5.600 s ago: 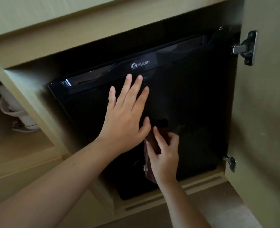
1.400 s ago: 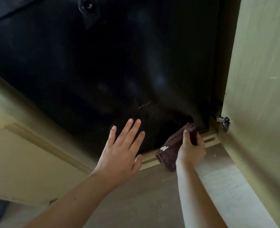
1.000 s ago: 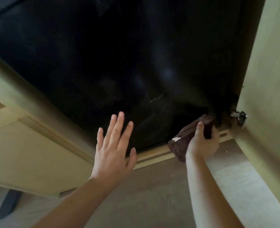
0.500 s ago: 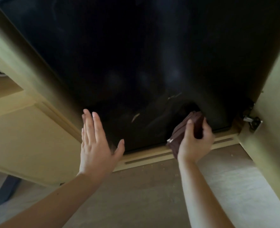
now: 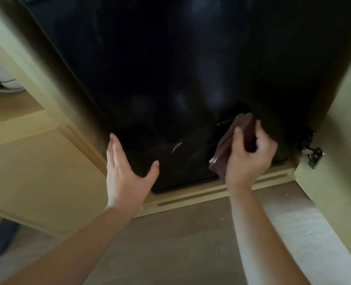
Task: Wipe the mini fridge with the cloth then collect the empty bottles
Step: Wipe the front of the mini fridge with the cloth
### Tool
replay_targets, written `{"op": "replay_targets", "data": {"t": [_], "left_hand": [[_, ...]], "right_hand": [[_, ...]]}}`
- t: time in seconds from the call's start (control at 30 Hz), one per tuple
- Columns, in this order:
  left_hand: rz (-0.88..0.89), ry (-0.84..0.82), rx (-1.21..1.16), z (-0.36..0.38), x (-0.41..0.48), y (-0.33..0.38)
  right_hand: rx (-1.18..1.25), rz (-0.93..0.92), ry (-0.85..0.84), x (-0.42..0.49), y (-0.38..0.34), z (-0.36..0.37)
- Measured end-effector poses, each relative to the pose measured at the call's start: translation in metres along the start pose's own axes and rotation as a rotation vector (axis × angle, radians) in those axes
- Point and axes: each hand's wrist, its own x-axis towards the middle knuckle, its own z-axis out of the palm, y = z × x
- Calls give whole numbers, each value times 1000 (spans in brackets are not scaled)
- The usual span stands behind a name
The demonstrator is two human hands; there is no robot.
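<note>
The black mini fridge [image 5: 170,68] fills the cabinet opening, its glossy door facing me. My right hand [image 5: 249,159] grips a folded dark brown cloth [image 5: 225,145] and holds it against the lower right part of the door. My left hand [image 5: 127,173] is open with straight fingers and a spread thumb, at the door's lower left corner beside the cabinet post. No bottles are in view.
Pale wood cabinet frame [image 5: 53,112] borders the fridge on the left. An open cabinet door [image 5: 347,124] with a metal hinge [image 5: 313,154] stands on the right. A slotted wooden plinth [image 5: 211,194] runs under the fridge. Brown floor [image 5: 180,243] lies below.
My right hand has wiped down the door to its lower right corner, then shifted slightly left. My left hand slid down from the door's middle to its lower left edge.
</note>
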Motion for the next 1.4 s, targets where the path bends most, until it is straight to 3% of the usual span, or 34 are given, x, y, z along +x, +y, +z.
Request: {"op": "replay_targets", "data": {"t": [0.2, 0.27, 0.37, 0.43, 0.57, 0.73, 0.87, 1.0, 1.13, 1.23, 1.3, 1.4], "left_hand": [[-11, 3, 9, 0, 2, 2], [-8, -7, 8, -1, 2, 3], [24, -42, 17, -6, 3, 0], [57, -74, 40, -11, 4, -4], [79, -109, 86, -14, 5, -7], [40, -71, 78, -8, 4, 2], [48, -81, 63, -12, 3, 2], [55, -99, 69, -16, 5, -1], [43, -84, 60, -11, 3, 4], [23, -61, 44, -9, 2, 7], [22, -71, 29, -9, 1, 7], [41, -94, 35, -13, 1, 5]], "right_hand": [[-47, 129, -392, -75, 19, 1], [-33, 130, -335, -69, 24, -2], [-64, 195, -49, -23, 40, -12], [-79, 275, 24, 9, 48, -22], [-65, 306, -11, 4, 39, -16], [-14, 254, -210, -48, 13, 2], [-40, 72, -14, -2, 2, -2], [-10, -6, 17, 19, -24, 2], [-119, -153, -223, -35, -12, 11], [-224, -31, -486, -71, 5, 4], [-247, -7, -443, -66, 8, -3], [-123, -82, -151, -25, -7, 2]]}}
